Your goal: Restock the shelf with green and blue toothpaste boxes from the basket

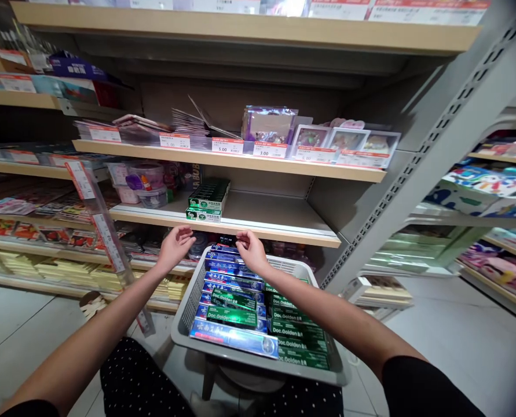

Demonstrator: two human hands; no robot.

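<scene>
My left hand (176, 248) is raised in front of the shelf, its fingers loosely curved and apart, holding nothing. My right hand (251, 250) hovers over the far edge of a grey plastic basket (180, 324), fingers slightly bent, with nothing seen in it. Long blue toothpaste boxes (234, 337) and green toothpaste boxes (299, 336) fill the basket in rows. Just beyond my hands, a stack of green-and-white toothpaste boxes (205, 207) stands on the lower shelf (275, 211). Neither hand touches the stack.
The basket rests on a stool (249, 379) before my knees. Clear tubs (142, 182) sit left of the stack. Above is a shelf edge (235, 159) with price tags and packets. A slotted metal upright (414, 156) rises at right. A strip of tags (105, 237) hangs at left.
</scene>
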